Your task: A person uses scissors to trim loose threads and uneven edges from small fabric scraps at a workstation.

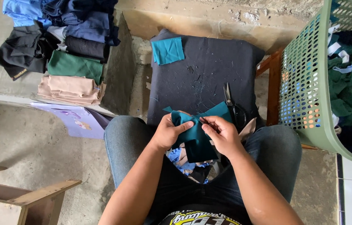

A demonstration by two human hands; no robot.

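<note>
My left hand (168, 132) and my right hand (222, 134) both grip a teal piece of fabric (197, 133) above my lap, thumbs pressing its top edge. A dark panel hangs from the fabric's lower part. Loose blue and dark scraps (179, 160) lie between my thighs under it. Black-handled scissors (231, 104) rest on the dark cushion (209, 71) just beyond my right hand. A folded teal square (167, 50) sits on the cushion's far left corner.
A green perforated laundry basket (309, 83) full of green, blue and white cloth stands at the right. Stacks of folded garments (65, 54) lie on a concrete ledge at the upper left. A lilac sheet (78, 121) and a wooden frame (30, 196) are at the left.
</note>
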